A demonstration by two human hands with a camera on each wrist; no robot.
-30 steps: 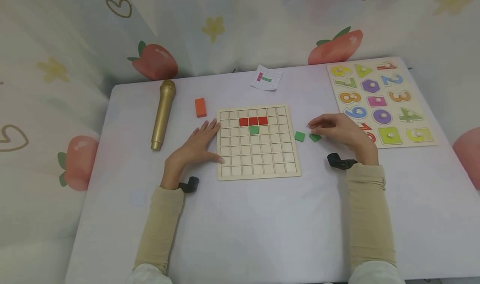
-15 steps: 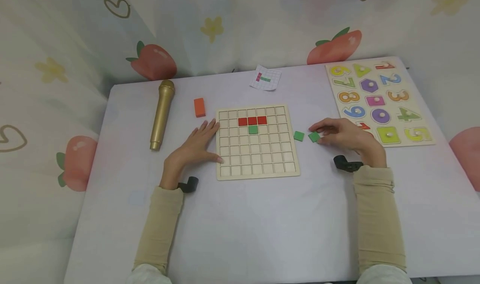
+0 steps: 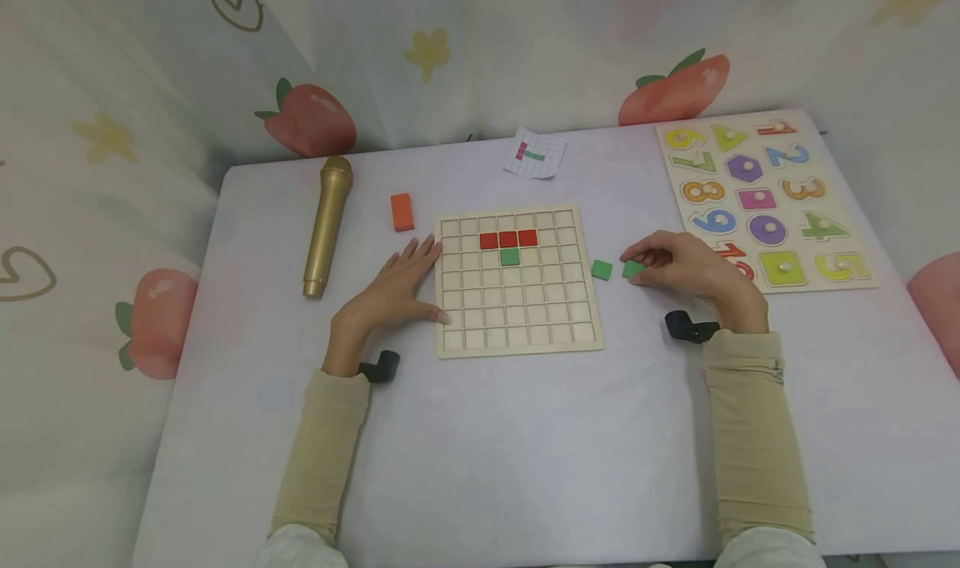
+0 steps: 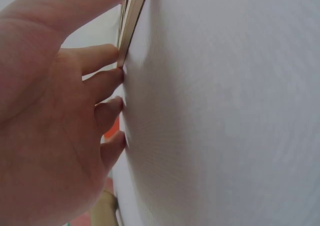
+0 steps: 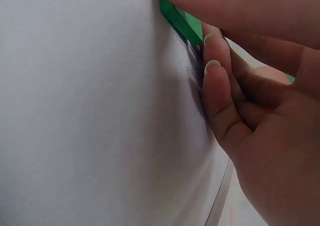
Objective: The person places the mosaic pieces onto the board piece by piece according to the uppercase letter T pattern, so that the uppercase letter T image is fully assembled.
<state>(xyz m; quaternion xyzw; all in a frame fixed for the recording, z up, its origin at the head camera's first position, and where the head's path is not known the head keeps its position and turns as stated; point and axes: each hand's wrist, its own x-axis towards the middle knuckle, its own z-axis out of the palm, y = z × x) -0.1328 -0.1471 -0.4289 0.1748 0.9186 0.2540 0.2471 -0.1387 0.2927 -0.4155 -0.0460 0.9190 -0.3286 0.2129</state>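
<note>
A white cloth-covered table [image 3: 525, 451] is filling the foreground, with two tan sleeves [image 3: 322, 451] reaching in from the near edge. The left hand [image 3: 390, 293] is spreading its fingers wide against the left edge of a square pale-wood grid board [image 3: 522, 297]. Right of it, the right hand [image 3: 686, 266] is pinching a thin green square tile [image 3: 633, 269] between thumb and fingertips; a second green square tile [image 3: 602, 269] is lying nearer the board. Inside the grid, a seated green square tile [image 3: 510, 256] is sitting below the middle of three red square tiles [image 3: 508, 239]. Beyond, a gold microphone [image 3: 327, 226], a pale number-and-shape puzzle [image 3: 793, 240] and an orange rectangular block [image 3: 402, 212] are lying. Judging by the printed paper card [image 3: 536, 153] behind, the pattern is looking over half done: four tiles are occupying cells, two green ones are waiting. The hand is hiding part of the puzzle; the right wrist view is leaving unclear whether the pinched tile is clearing the cloth.
</note>
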